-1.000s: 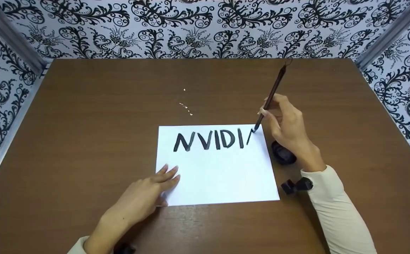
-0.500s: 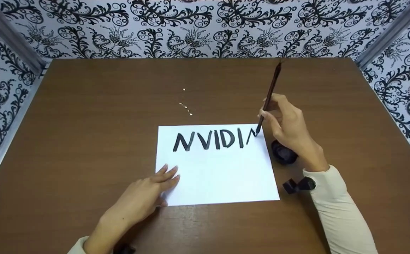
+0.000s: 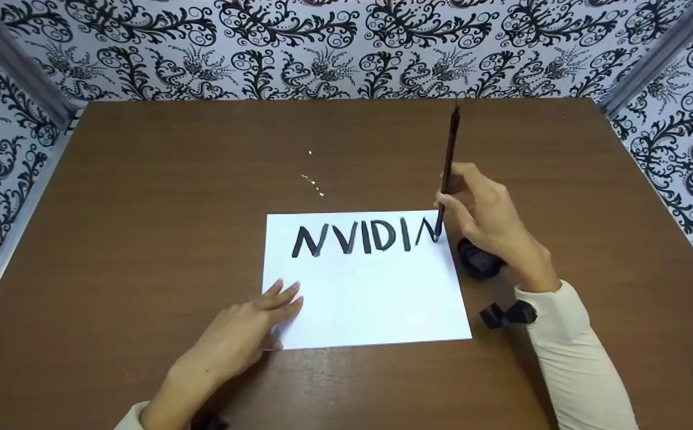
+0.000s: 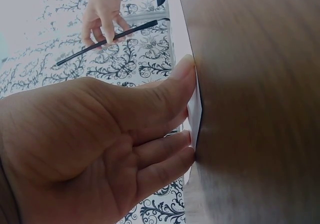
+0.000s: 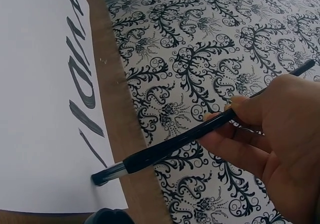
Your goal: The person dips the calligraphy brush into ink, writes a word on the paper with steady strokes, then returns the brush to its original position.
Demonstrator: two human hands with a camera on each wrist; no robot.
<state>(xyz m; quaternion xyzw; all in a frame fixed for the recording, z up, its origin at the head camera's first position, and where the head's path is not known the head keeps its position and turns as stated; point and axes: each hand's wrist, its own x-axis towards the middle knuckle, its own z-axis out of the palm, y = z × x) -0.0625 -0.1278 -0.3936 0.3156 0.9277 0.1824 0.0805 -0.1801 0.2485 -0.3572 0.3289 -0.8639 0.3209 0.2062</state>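
Observation:
My right hand (image 3: 489, 215) pinches a dark paintbrush (image 3: 448, 161) between thumb and fingers, the handle tilted up. In the right wrist view the black-wetted bristles (image 5: 102, 177) meet the white paper (image 5: 35, 109) at the foot of a stroke. Black painted letters (image 3: 352, 237) run along the paper's upper part, reading NVIDI and then a peaked stroke at the right edge. My left hand (image 3: 245, 328) rests on the paper's lower left corner, its fingers spread and straight. The left wrist view shows its thumb (image 4: 182, 79) at the paper's edge.
A small round black pot (image 3: 479, 258) stands just right of the paper, below my right hand. Little pale flecks (image 3: 313, 183) lie on the brown table (image 3: 143, 209) beyond the sheet. Black-and-white patterned panels (image 3: 322, 60) border the table at the back and sides.
The brush tip has moved down and slightly right, drawing the last letter's second slanted stroke longer. The brush handle has swung more upright. My left hand stays in place on the paper.

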